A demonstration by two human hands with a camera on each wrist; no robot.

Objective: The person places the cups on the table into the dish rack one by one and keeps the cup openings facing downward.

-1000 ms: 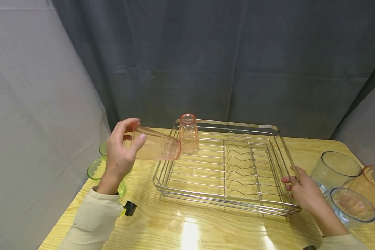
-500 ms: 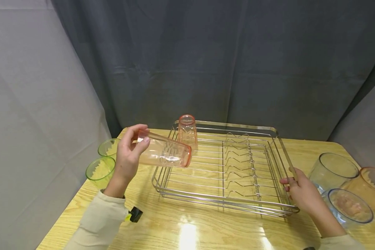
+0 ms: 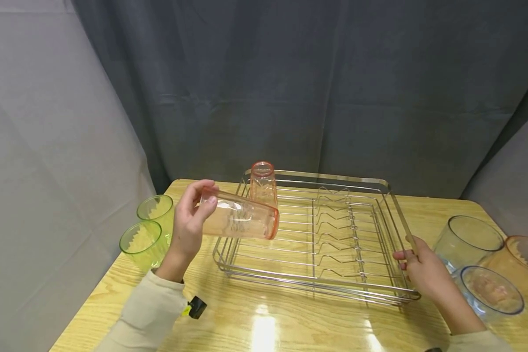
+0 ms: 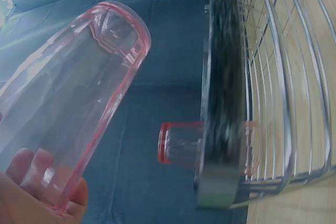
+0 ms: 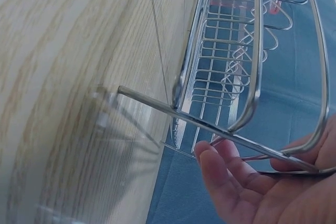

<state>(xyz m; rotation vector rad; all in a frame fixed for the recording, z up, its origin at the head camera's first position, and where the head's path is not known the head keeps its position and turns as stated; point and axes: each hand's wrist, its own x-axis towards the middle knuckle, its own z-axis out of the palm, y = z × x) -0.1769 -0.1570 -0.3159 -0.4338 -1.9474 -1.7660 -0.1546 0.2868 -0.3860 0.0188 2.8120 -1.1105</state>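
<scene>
At the left, two green glasses [image 3: 143, 244] stand upright side by side on the wooden surface [image 3: 229, 327]. Just right of them the left forearm slants up from the lower left in a cream sleeve [image 3: 147, 308], a small black device [image 3: 197, 307] at its wrist. The left hand [image 3: 189, 227] is raised, its fingers and thumb pinching one end of a pink glass [image 3: 239, 217] — thumb on the near side, fingers round the far side. That glass lies nearly level in the air, its red-edged end pointing right and a little down, in front of the wire rack's left part. Behind it a second pink glass [image 3: 263, 188] stands red-ringed end up in the back left corner of the wire rack [image 3: 330, 176]. At the rack's right end the right forearm reaches up and leftward, and the right hand [image 3: 427, 269] has its fingers curled round the end rail. Farther right stand a clear glass [image 3: 468, 244], a blue-rimmed glass [image 3: 488, 293] and an orange glass [image 3: 521, 266].
</scene>
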